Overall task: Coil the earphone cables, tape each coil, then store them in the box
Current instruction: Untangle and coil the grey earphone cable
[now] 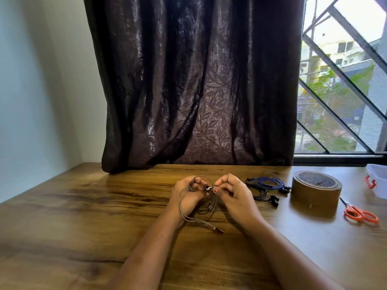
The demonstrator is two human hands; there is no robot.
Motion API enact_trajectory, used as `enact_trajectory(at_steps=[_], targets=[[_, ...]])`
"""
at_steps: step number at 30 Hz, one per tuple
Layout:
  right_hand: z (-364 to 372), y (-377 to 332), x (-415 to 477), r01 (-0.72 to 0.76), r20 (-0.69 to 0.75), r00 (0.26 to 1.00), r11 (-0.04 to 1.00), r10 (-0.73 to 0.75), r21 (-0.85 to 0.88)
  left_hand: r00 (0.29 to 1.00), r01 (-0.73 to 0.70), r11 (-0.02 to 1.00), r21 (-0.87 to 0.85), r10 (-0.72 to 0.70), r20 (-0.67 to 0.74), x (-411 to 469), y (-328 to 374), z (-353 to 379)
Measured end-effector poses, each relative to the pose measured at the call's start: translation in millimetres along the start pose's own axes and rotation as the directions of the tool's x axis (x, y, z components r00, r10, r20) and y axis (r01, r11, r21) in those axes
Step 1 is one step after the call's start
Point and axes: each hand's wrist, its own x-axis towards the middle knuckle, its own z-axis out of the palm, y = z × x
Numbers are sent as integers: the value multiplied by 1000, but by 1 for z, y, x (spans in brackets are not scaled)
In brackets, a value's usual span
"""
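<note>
A brown tape roll (316, 191) is laid flat. Just left of it, blue earphones (266, 182) and black earphones (262, 194) are bundled loosely (touching). Further left, a grey earphone cable (209, 207) is held in loops, its plug trailing. A translucent box (378, 185) is set right of the roll.

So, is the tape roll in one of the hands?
No, the tape roll stands on the table; the left hand and right hand hold an earphone cable.

Left hand (188, 196), right hand (235, 195) bare; forearms bare down to frame edge.
</note>
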Motion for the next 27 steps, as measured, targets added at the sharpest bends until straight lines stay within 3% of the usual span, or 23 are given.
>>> enact_trajectory(at_steps=[3,12,14,18,20,22,25,27], targets=[[2,0,0,-7,-9,1000,999,7,32,998,44,994,-99,-40,43,-3,3,3],[-5,9,3,-18,-153,988,1000,20,14,944,201,970,-136,-155,290,-10,16,2],[-5,10,3,-38,-125,991,999,41,29,957,172,972,-159,-127,260,-11,17,3],[-4,6,3,-94,-111,989,996,93,-6,995,93,973,-210,-83,55,-8,16,3],[-4,7,5,-124,-165,977,990,132,63,995,104,979,-178,-101,27,-6,16,1],[-6,7,7,-147,-199,961,965,191,217,987,142,985,-99,-134,84,-6,15,-1],[-15,6,8,-144,-214,939,874,269,465,975,168,983,67,-176,133,-5,12,-5],[-18,4,7,-133,-206,937,836,281,533,978,141,969,201,-168,125,-4,9,-7]])
